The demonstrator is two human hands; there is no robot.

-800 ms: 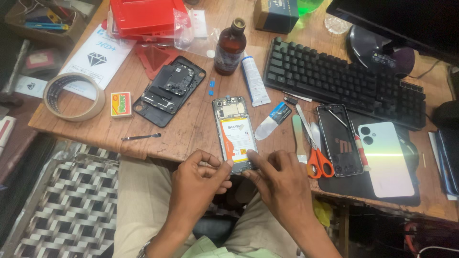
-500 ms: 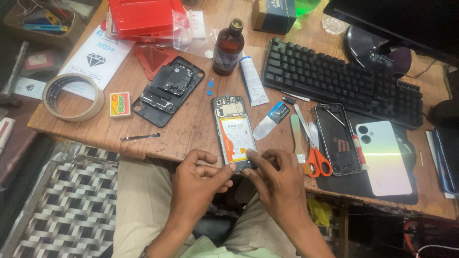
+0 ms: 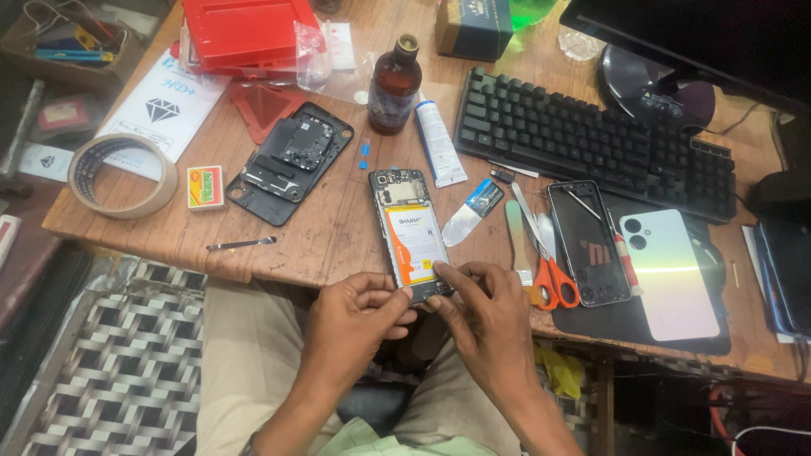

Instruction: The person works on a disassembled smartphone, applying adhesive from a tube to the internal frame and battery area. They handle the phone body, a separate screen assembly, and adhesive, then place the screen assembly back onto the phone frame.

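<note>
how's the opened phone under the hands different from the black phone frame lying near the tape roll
The opened phone shows an orange-and-white battery and lies nearly straight at the table's near edge; the black phone frame shows only dark parts and lies tilted, further back. The left hand and right hand touch the opened phone's bottom end; nothing touches the black phone frame. Both lie flat on the wooden table with their insides up.

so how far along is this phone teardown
Done: the opened phone lies with its battery exposed, and a black inner cover and a phone back panel lie apart on the table. In hand: left hand and right hand work at its near end. Left: battery and board are in place.
</note>
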